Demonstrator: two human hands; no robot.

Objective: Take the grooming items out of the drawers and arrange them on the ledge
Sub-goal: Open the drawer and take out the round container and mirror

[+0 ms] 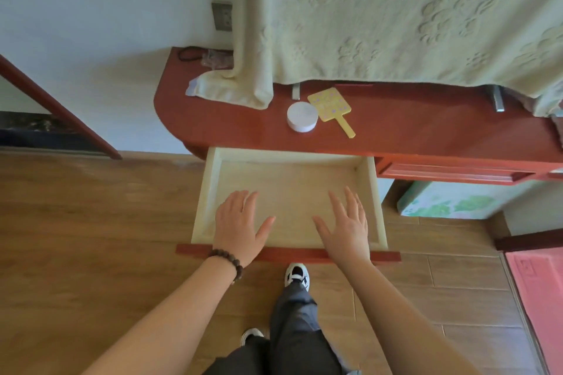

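Observation:
A pale wooden drawer (210, 192) stands pulled out from the red-brown ledge (231, 128), and nothing lies inside it. My left hand (240, 225), with a bead bracelet at the wrist, hovers flat and open over the drawer's near left part. My right hand (347, 225) is spread open over the near right part. Both hands hold nothing. On the ledge sit a round white jar (302, 116) and, touching it on the right, a yellow hand mirror (330, 108) with its handle pointing toward me.
A pale green embossed cloth (396, 15) hangs over the ledge's back and folds down at the left. A black hair tie (190, 54) and a clear clip lie at the far left corner. A second drawer (457, 173) on the right is closed. My legs stand below the drawer front.

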